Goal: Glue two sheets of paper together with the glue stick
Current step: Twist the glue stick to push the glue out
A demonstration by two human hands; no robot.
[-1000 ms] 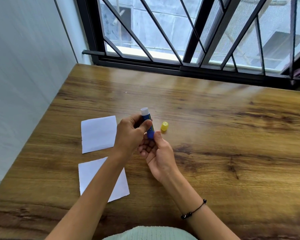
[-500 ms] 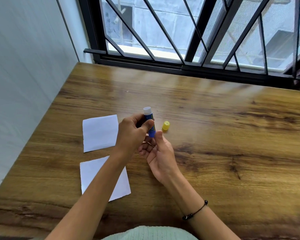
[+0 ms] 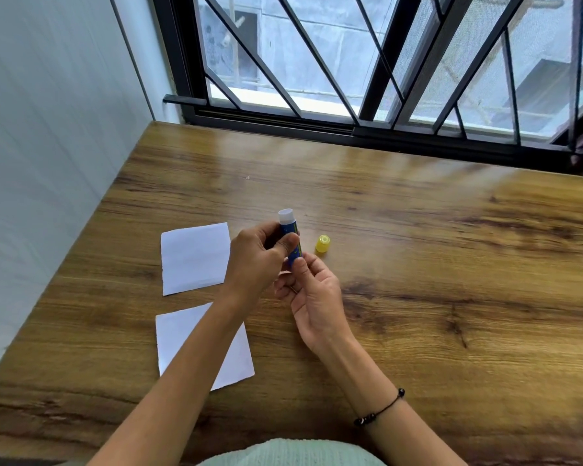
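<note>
1. Left hand [image 3: 256, 260] grips the barrel of the blue glue stick [image 3: 292, 235], white tip up, uncapped.
2. Right hand [image 3: 312, 290] pinches the stick's base.
3. Yellow cap [image 3: 322, 244] stands on the wooden table [image 3: 435, 280], just right of both hands.
4. Far paper sheet [image 3: 194, 258] lies left of the left hand; near paper sheet [image 3: 175, 334] lies partly under the left forearm.
</note>
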